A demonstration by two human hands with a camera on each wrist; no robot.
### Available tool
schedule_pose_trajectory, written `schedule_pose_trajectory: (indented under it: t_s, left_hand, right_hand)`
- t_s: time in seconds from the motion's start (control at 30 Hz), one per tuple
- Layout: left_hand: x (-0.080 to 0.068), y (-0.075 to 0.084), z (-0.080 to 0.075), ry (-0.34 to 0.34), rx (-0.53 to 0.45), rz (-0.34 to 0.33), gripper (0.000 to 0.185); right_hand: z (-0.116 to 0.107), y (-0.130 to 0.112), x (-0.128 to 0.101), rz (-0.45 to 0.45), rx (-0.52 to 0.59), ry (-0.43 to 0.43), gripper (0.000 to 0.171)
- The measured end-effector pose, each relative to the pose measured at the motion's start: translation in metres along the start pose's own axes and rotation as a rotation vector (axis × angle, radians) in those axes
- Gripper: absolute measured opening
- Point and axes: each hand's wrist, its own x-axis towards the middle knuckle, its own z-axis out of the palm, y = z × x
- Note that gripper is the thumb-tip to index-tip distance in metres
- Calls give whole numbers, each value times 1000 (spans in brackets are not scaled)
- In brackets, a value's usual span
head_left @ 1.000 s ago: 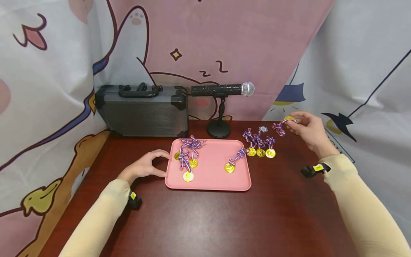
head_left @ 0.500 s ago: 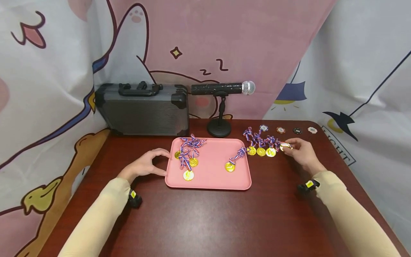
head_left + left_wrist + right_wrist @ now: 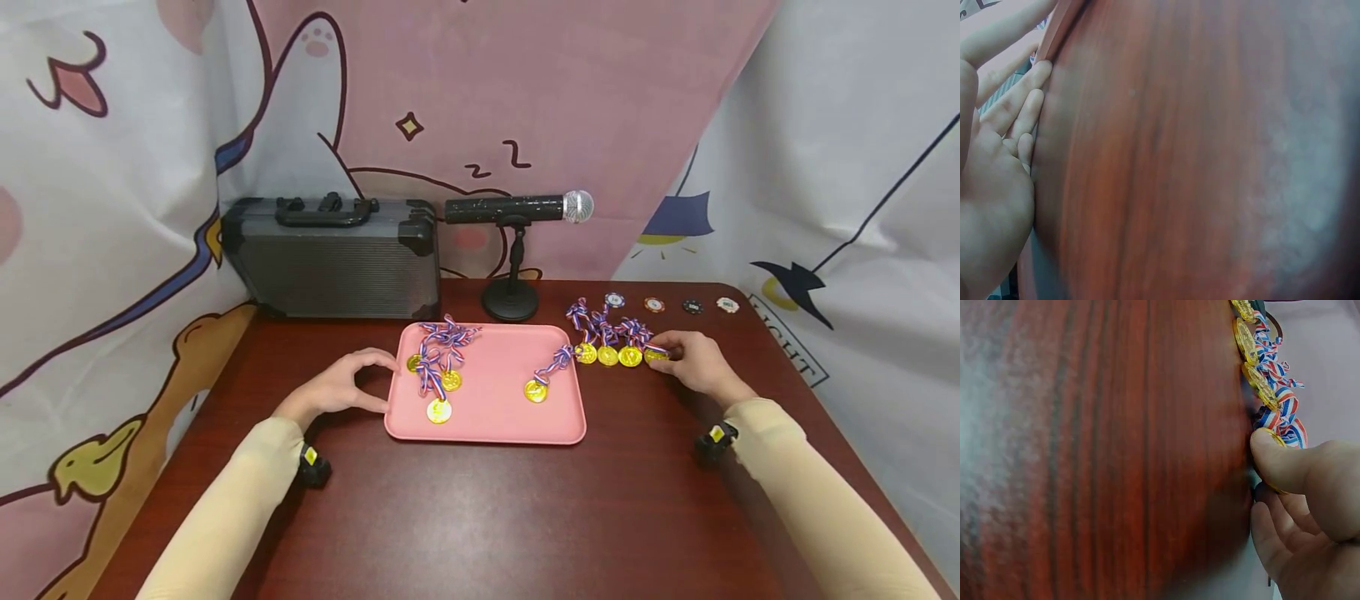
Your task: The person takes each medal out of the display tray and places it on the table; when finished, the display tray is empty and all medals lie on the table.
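While the left hand (image 3: 337, 387) rests with curled fingers touching the left edge of the pink tray (image 3: 487, 425), the right hand (image 3: 693, 362) pinches a gold medal (image 3: 655, 356) down onto the tabletop (image 3: 480, 517), at the right end of the medal row (image 3: 609, 355) near the back edge.

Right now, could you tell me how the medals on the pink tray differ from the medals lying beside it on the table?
The medals on the tray lie scattered, ribbons tangled at the left; the medals on the table sit side by side in a neat row. No hand touches the tray medals, though the left hand touches the tray; the right hand pinches the row's end medal. Both are gold with striped ribbons.
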Motion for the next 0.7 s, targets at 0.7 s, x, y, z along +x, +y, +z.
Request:
schedule_pose_trajectory:
  t_s: [0.7]
  left_hand:
    - [0,2,0,7,-13,-10,65]
  right_hand:
    - [-21,-32,8,-10,138,36,50]
